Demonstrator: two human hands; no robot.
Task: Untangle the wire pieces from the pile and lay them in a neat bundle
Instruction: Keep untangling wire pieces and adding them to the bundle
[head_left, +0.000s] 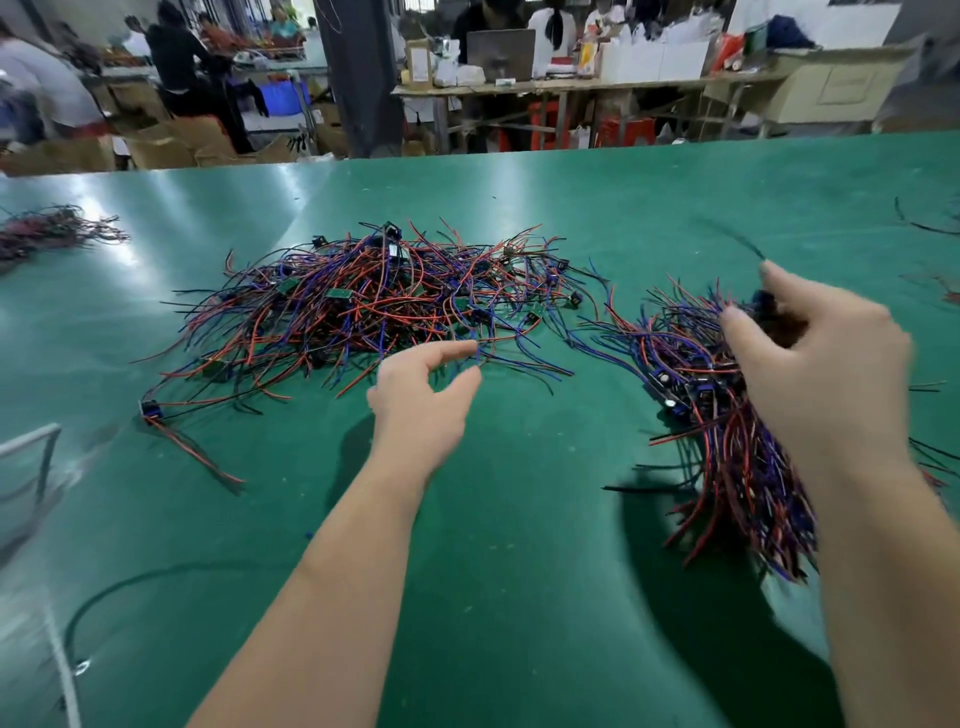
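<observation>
We see our two hands over the green table (519, 571). Our left hand (423, 400) is at the near edge of the one big pile (363, 301), with finger and thumb apart, holding nothing. Our right hand (821, 364), right of the pile, curls round one blurry wire piece (770, 307). Under it lies one bundle (727, 441) of red, blue and black wires, just right of the pile. One small heap (52, 234) sits far left of the pile.

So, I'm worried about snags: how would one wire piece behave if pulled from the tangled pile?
Probably floppy: the wires in the pile curve and droop loosely. Likely light, being thin strands with small boards. It may well snag and drag neighbours, since the strands cross thickly.
</observation>
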